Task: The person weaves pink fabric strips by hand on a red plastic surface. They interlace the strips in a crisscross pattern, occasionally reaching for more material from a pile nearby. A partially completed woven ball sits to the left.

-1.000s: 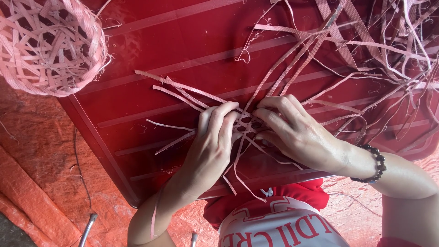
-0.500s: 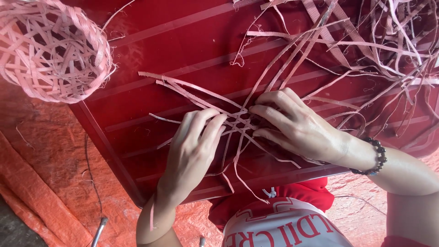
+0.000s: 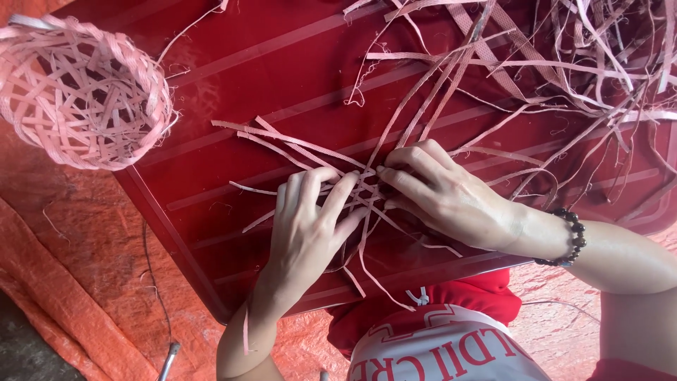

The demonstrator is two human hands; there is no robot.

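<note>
Thin pink strips (image 3: 296, 144) cross each other in a flat woven start on a dark red table (image 3: 233, 70). My left hand (image 3: 310, 226) lies flat on the crossing, fingers pressing the strips down. My right hand (image 3: 441, 194), with a dark bead bracelet (image 3: 571, 236) at the wrist, pinches the strips at the crossing from the right. The two hands' fingertips almost meet over the weave's middle, which they partly hide.
A finished pink woven basket (image 3: 81, 95) sits at the table's left corner, partly over the edge. A loose heap of pink strips (image 3: 592, 63) covers the table's far right. Orange tarpaulin (image 3: 63, 261) lies under the table. My red clothing shows at the bottom.
Both hands stay on the crossing, fingers shifting slightly. The view has drifted, so the basket and table appear further right and lower in the frame.
</note>
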